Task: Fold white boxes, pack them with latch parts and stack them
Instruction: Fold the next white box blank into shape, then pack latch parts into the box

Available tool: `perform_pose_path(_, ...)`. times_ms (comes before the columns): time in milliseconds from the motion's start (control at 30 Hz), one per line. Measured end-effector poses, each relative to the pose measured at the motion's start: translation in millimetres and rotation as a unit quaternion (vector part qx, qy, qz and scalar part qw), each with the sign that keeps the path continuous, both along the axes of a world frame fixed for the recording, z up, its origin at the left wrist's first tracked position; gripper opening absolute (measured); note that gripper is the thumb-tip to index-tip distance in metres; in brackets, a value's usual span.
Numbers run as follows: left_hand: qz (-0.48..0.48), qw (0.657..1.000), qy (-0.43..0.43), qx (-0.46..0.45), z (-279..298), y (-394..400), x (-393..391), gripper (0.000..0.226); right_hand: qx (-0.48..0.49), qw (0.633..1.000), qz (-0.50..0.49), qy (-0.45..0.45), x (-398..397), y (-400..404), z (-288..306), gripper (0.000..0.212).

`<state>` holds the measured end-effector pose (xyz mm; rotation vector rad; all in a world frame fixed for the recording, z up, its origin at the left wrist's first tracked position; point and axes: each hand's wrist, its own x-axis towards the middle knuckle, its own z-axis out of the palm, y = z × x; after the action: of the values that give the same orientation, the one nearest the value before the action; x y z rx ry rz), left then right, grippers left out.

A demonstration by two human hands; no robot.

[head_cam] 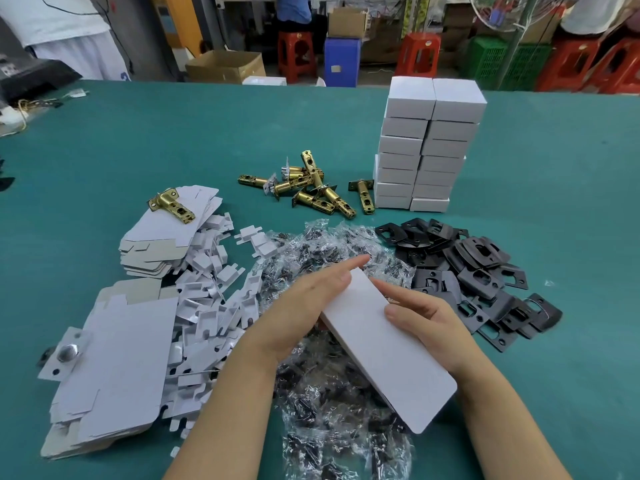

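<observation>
I hold a closed white box (388, 348) slantwise over the green table (138, 150). My left hand (304, 306) supports its left side, fingers stretched along the edge with the fingertip at the far corner. My right hand (426, 317) grips the right side, thumb on top. A stack of finished white boxes (426, 143) stands at the back right. Brass latches (311, 187) lie in a heap behind my hands. Black strike plates (467, 271) are piled at the right. Bagged screws (332, 254) spread under my hands.
Flat box blanks (124, 358) lie stacked at the left, with a second stack (166, 233) carrying one brass latch (171, 204). Small white card inserts (214, 306) are scattered between them. Stools, crates and cartons stand beyond the table's far edge.
</observation>
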<state>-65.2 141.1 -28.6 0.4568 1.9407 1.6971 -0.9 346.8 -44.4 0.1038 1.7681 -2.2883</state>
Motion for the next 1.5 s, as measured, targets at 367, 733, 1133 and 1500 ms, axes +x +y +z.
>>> perform_pose_path(367,-0.035,0.999,0.036,-0.009,3.0,1.4,3.6,0.047,-0.01,1.0,-0.008,0.005,-0.4,1.4,2.7,0.038)
perform_pose_path(733,0.043,0.998,0.045,0.0,0.8,8.0,6.0,0.036,-0.013,0.999,-0.041,0.002,-3.5,4.4,0.4,0.041)
perform_pose_path(1133,0.085,0.947,0.278,-0.14,-10.4,12.3,1.9,0.044,-0.08,0.99,-0.117,0.004,-9.4,9.5,-19.7,0.028)
perform_pose_path(1500,0.035,0.974,0.179,-0.133,-11.8,7.1,-2.7,0.041,0.102,0.976,-0.138,0.137,-8.3,0.0,-22.5,0.033)
